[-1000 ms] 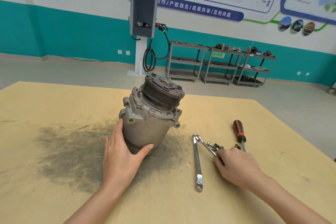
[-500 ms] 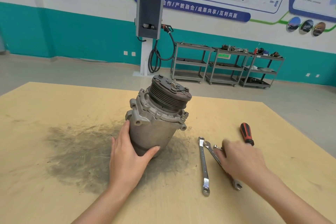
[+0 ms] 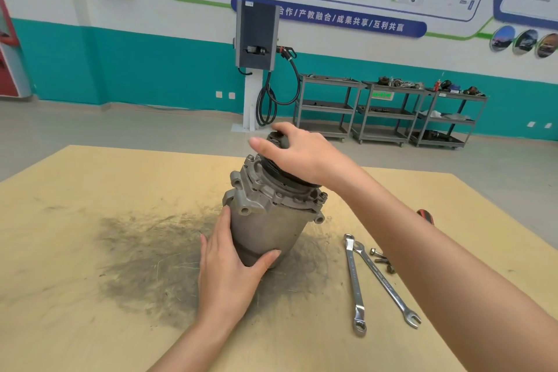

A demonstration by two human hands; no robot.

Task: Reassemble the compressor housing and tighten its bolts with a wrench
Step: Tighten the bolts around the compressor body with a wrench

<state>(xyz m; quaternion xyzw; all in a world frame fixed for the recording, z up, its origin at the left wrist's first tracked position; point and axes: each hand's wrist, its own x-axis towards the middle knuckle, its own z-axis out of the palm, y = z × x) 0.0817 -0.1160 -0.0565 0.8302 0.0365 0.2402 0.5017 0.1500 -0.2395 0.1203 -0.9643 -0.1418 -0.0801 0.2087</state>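
Compressor point(image 3: 268, 220) tilted on stained table point(image 3: 90, 251), near centre. Left hand point(image 3: 232, 269) wrapped around lower housing at 7 o'clock; right hand point(image 3: 299, 154) cupped over pulley point(image 3: 290, 180) at 12 o'clock. Two wrenches point(image 3: 356, 287), loose bolts point(image 3: 382, 258) lying at 4 o'clock.

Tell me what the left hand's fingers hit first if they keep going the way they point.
Probably nothing new: the left hand already lies against the compressor housing, fingers pointing up its side toward the mounting lug.

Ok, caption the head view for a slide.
Both hands steady the upright compressor: left hand on its body, right hand on the pulley; wrenches lie unused.
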